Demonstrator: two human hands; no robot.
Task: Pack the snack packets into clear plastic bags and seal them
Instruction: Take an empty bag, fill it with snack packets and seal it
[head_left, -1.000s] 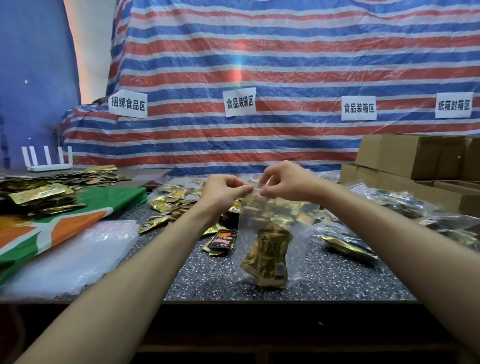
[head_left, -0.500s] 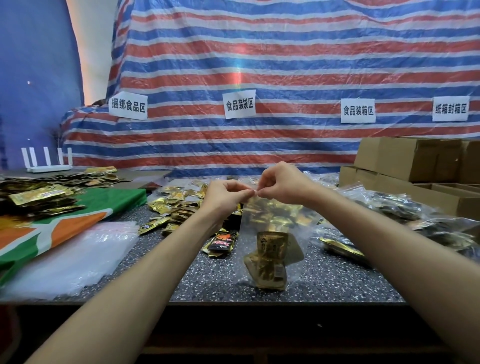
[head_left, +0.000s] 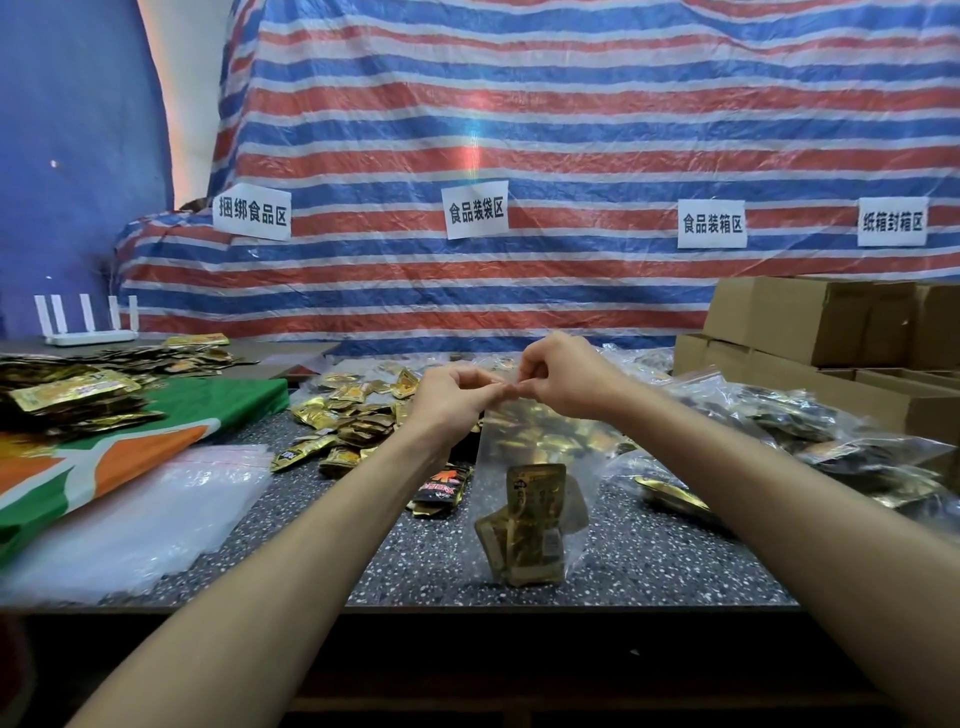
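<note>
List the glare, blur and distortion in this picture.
Head view: a rainbow flare streaks down the striped tarp; the wall gap at upper left is blown out white; the empty bags at lower left smear soft; the wide lens stretches both forearms; the left hand, right hand and the clear bag they pinch look fairly sharp.

A red-white-blue striped tarp (head_left: 571, 130) backs the speckled worktop (head_left: 649, 566). Left of the tarp is a blue wall (head_left: 67, 156).
</note>
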